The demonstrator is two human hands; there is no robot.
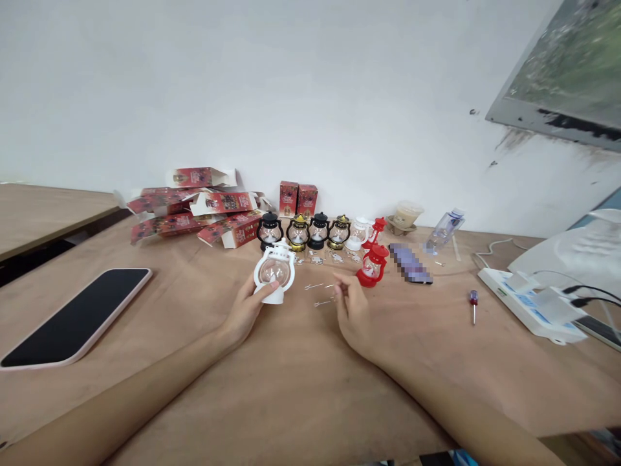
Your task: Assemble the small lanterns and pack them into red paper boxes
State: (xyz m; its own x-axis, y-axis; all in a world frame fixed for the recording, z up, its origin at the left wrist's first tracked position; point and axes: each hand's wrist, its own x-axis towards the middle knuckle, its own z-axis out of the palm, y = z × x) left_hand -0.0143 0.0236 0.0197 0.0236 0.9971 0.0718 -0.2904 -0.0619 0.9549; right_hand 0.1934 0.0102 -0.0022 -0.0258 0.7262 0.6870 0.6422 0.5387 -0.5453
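- The left hand point(247, 309) is closed around a white toy lantern point(275, 272), holding it upright just above the table point(301, 388), thumb on its front and fingers behind.
- The right hand point(352, 310) rests on the table with its fingertips drawn together near some thin metal wires point(317, 294); whether it pinches one is too small to tell.
- The wires lie loose on the table between the two hands.
- Just right of the right hand stands a red lantern point(372, 265), with a second red one tilted behind it.
- Behind the hands stands a row of lanterns point(310, 231), black, gold and white, with small clear pieces scattered in front of them.
- Judging from this, several lanterns look put together, while the white one in hand has no wire handle that shows, so it seems part done.
- Further back left lies a pile of red boxes point(194, 210), many open or flattened; two boxes stand upright by the wall.
- Far left lies a phone point(77, 317), screen dark.
- To the right are a small screwdriver point(474, 304), a plastic bottle point(444, 230) on its side and a power strip point(528, 304) with plugs.
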